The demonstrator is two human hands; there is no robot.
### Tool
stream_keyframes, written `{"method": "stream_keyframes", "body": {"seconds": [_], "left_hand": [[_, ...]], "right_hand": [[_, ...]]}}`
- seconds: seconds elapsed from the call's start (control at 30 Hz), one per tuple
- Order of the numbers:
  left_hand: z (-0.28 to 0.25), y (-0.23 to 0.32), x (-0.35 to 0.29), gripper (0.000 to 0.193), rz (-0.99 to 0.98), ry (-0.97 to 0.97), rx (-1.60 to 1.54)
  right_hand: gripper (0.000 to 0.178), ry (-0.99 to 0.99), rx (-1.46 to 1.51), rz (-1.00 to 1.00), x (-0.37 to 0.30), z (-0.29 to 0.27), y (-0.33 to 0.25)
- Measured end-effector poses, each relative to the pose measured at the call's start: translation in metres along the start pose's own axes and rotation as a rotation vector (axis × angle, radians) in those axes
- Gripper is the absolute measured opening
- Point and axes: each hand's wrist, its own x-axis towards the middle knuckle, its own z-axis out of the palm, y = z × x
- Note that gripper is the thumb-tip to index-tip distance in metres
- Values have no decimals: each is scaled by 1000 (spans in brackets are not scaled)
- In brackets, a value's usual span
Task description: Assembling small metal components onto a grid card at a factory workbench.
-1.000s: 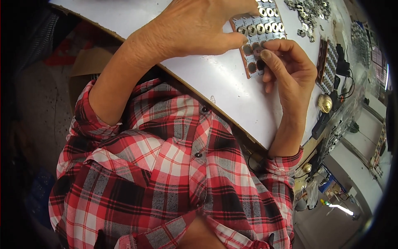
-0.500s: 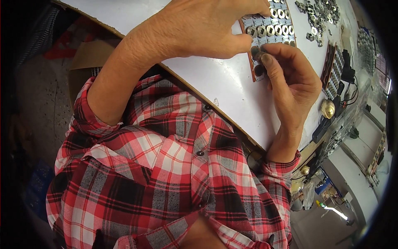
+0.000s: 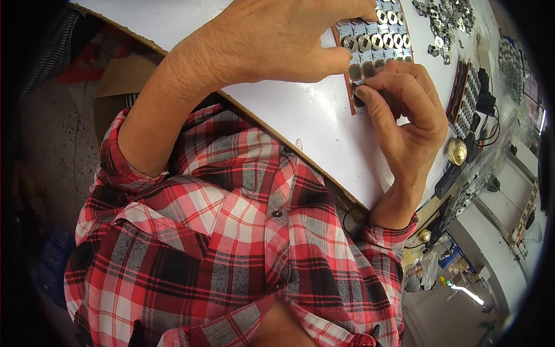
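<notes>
A panel of small circuit boards (image 3: 364, 56) lies at the upper right of the white table, with rows of round silvery metal clips (image 3: 377, 41) on it. Along its near rows sit dark round discs (image 3: 354, 72). My left hand (image 3: 277, 43) reaches over the panel's left side, thumb and fingers spread apart with nothing seen between them; some fingertips leave the picture at the top. At the panel's near corner my right hand (image 3: 407, 110) pinches with thumb and forefinger at a dark round disc (image 3: 359, 101), partly covered by the thumb.
Loose metal clips (image 3: 448, 23) lie heaped at the far right of the white table (image 3: 312, 115). Beyond my right hand are another board panel (image 3: 467, 98), black cables and a round gold-coloured object (image 3: 457, 151). A cardboard box (image 3: 124, 78) stands below the table edge at left.
My right thumb and forefinger have moved slightly down and left, from between the disc rows to the nearest disc. More dark discs now show above them. My left hand stays nearly still.
</notes>
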Motion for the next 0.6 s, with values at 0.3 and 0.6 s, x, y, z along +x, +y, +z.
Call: {"method": "stream_keyframes", "body": {"seconds": [0.3,0.6], "left_hand": [[-1,4,0,37,55,41,-1],[-3,0,2,36,-6,-57,145]], "right_hand": [[12,-3,62,-46,-2,2,1],[16,52,175,104,-1,7,-5]]}}
